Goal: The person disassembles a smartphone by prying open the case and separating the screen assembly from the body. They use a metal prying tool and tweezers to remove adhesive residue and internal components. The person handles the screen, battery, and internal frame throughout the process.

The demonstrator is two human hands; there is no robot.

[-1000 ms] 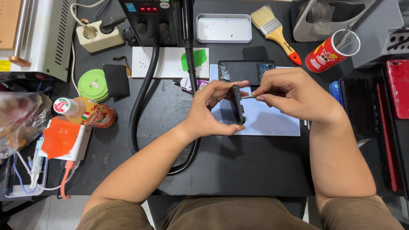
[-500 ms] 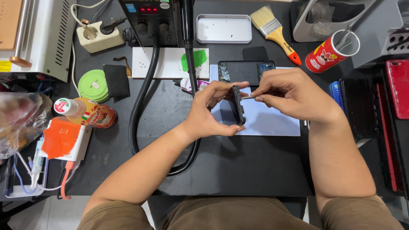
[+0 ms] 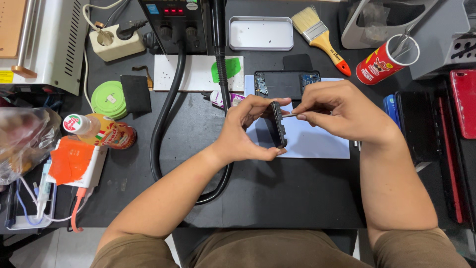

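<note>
Black and crowded, the surface [image 3: 297, 198] under my head camera carries a pale blue sheet [image 3: 317, 141] right below my hands, probably so small parts stay easy to spot. My left hand [image 3: 248, 131] is curled around a dark phone [image 3: 276, 124], thumb and fingers clamping its edges and holding it on edge above the sheet so its side faces my other hand. My right hand [image 3: 337, 111] is pinched shut on a thin metal tool [image 3: 289, 115], whose tip touches the phone's upper edge. An opened phone body [image 3: 285, 83] lies just behind, a paintbrush [image 3: 320, 37] and red can [image 3: 384, 62] farther back.
</note>
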